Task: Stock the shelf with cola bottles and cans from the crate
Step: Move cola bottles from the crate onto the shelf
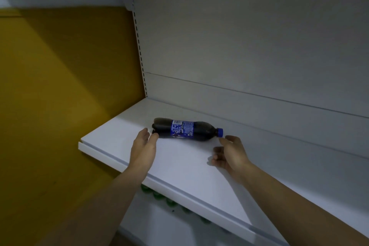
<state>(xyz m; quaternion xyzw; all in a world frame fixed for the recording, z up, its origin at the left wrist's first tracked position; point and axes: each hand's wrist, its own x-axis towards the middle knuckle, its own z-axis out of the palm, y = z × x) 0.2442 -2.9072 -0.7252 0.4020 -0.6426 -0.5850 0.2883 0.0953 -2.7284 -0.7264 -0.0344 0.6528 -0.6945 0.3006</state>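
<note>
- One dark plastic cola bottle with a blue label and cap (186, 130) lay on its side on the white metal shelf (179, 168).
- The left hand (144, 146) touched its base with relaxed fingers; the right hand (229, 153), loosely curled and holding nothing, sat beside the cap.
- Stocking looked barely begun; the crate was out of view.

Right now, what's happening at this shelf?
A person is stocking a white shelf. One cola bottle lies on its side there, blue cap pointing right. The left hand touches the bottle's base end with relaxed fingers; the right hand hovers just short of the cap, holding nothing. Green-capped bottles show on the shelf below.
</note>
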